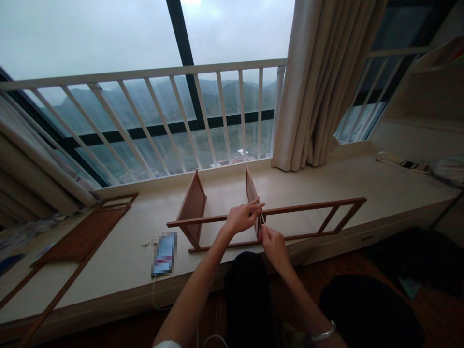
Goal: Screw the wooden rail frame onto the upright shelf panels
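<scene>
A brown wooden frame (pixel 308 209) lies on its side on the window ledge, with two panels standing up from it: a left panel (pixel 192 203) and a middle panel (pixel 250 186). My left hand (pixel 243 218) is closed over the upper rail where the middle panel meets it. Just below, my right hand (pixel 273 244) pinches a thin pale rod (pixel 263 220), which looks like a slim tool, against that joint. The rod's tip and the joint itself are mostly hidden by my fingers.
A second wooden frame with a panel (pixel 72 232) lies on the ledge (pixel 119 261) at the left. Between the frames are a phone (pixel 165 253) with a white cable and a few small pieces (pixel 145 245). Behind stand a white railing (pixel 145 75) and a curtain (pixel 308 87).
</scene>
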### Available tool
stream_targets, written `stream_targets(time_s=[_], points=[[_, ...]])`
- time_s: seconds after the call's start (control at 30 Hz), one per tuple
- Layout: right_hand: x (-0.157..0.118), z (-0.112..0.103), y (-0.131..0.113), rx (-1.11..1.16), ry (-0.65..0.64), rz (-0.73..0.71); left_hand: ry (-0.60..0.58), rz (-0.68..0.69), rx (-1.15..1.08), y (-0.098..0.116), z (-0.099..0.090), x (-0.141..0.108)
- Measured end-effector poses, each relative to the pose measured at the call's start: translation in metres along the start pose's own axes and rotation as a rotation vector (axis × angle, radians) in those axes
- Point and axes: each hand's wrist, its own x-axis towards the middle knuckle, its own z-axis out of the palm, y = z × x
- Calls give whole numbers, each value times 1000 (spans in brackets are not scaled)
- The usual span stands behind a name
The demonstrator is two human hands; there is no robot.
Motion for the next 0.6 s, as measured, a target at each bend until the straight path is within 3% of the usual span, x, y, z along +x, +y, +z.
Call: stream_targets(time_s=[0.27, 0.47, 0.6], points=[[6, 8, 6, 397, -25, 163, -6, -23, -9, 6, -3, -1], [4, 10, -3, 742, -6, 326, -22, -45, -7, 7, -2, 1], [3, 10, -9, 847, -28, 380, -1, -15, -1, 6, 1, 2]])
